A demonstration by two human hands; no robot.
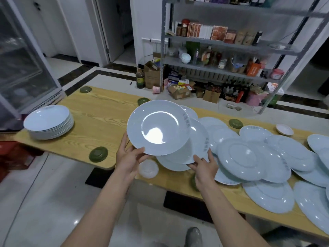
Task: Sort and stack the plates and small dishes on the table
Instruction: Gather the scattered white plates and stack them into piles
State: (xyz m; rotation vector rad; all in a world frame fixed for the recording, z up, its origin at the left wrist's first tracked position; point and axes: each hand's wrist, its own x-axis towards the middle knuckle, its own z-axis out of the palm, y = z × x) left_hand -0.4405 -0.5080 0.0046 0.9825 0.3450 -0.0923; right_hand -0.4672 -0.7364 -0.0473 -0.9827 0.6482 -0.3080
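Observation:
My left hand (129, 156) grips the near rim of a pale blue plate (157, 127) and holds it tilted above the table. My right hand (204, 164) holds the near edge of a second pale blue plate (195, 148) just under it, on a small heap of plates. A neat stack of pale blue plates (49, 122) stands at the table's far left. Several loose plates (249, 157) lie overlapping, some face down, across the right half. Small green dishes (98, 154) (235, 123) and white small dishes (148, 168) (284, 129) are scattered about.
The wooden table (99, 120) runs from left to right, its near edge by my arms. Behind it stands a metal shelf rack (222, 41) with bottles and boxes, cartons on the floor. A glass-door cabinet (23, 59) is at the left.

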